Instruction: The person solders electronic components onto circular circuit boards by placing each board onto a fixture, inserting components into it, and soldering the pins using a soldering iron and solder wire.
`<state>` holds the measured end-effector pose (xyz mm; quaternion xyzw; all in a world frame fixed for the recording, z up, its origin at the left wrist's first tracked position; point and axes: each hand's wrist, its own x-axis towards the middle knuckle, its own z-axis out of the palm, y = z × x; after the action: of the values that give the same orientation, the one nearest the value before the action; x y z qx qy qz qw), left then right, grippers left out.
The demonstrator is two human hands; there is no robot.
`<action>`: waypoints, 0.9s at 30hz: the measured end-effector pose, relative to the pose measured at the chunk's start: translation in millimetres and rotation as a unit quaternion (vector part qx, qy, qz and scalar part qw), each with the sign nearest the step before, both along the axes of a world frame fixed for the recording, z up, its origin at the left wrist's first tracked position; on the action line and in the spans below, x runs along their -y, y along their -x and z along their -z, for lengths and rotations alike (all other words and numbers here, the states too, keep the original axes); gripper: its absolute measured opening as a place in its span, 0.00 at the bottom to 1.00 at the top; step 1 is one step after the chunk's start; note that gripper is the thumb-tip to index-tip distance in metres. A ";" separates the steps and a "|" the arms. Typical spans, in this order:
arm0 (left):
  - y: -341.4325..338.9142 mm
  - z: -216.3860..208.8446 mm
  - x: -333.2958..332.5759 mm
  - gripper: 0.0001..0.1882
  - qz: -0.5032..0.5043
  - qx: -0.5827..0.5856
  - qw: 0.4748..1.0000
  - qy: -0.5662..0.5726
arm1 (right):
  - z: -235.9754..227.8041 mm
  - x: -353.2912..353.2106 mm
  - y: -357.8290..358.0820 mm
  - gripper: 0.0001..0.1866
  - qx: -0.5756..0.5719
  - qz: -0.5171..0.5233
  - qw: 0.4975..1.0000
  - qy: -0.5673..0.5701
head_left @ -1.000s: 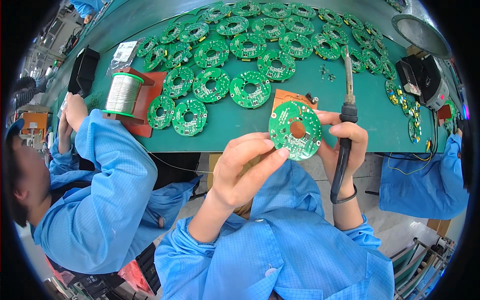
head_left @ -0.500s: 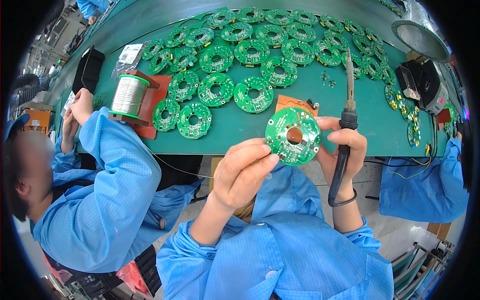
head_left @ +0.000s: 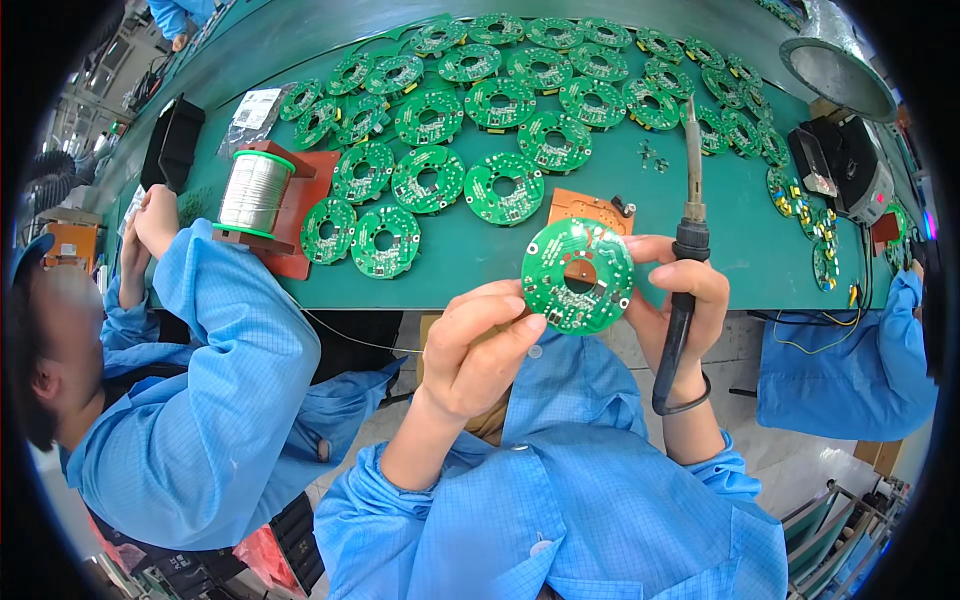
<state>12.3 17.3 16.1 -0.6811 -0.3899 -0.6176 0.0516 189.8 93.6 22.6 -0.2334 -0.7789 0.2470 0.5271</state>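
My left hand [head_left: 478, 345] pinches the left edge of a round green circuit board [head_left: 550, 290] with a hole in its middle. The board is held up in front of the table's near edge, its face with small parts toward me. In my right hand [head_left: 680, 300] lies a soldering iron [head_left: 688, 235], its metal tip pointing up and away from the board. Fingers of that same hand also reach the board's right edge. Behind the board, partly covered by it, an orange-brown fixture plate [head_left: 590, 208] rests on the green table [head_left: 700, 240].
Many round circuit boards [head_left: 505, 187] lie across the table. A solder wire spool [head_left: 253, 195] sits on a red-brown stand at the left, beside a co-worker in blue [head_left: 200, 400]. At the right are a metal duct funnel [head_left: 838, 75] and a black soldering station [head_left: 860, 170].
The board in my hands has shifted slightly left and tilted a little. The soldering iron stays in my right hand. At the left, the co-worker's hands have moved slightly down.
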 end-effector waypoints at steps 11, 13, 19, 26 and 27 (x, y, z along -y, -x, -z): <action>2.5 3.0 1.0 0.15 -0.027 -0.027 0.999 0.004 | 1.1 -2.5 2.7 0.26 -0.032 -0.015 0.999 -0.018; 2.8 0.4 4.0 0.15 -0.034 -0.040 0.999 0.015 | 1.5 -2.9 -1.4 0.28 -0.006 -0.013 1.000 -0.012; 3.0 0.0 3.7 0.19 -0.059 -0.070 0.994 0.059 | 5.4 -4.3 -12.7 0.27 -0.003 0.020 1.000 0.003; 4.9 2.0 1.3 0.16 -0.046 -0.068 0.996 0.037 | 10.4 -4.7 -35.2 0.21 0.023 0.085 0.996 0.027; 4.8 2.1 0.8 0.16 -0.046 -0.072 0.996 0.037 | 14.2 -5.5 -39.4 0.19 0.022 0.091 0.995 0.026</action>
<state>7.5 16.5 14.0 -0.7068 -0.4386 -0.5488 0.0830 229.3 99.1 8.4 -0.3223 -0.7589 0.2130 0.5243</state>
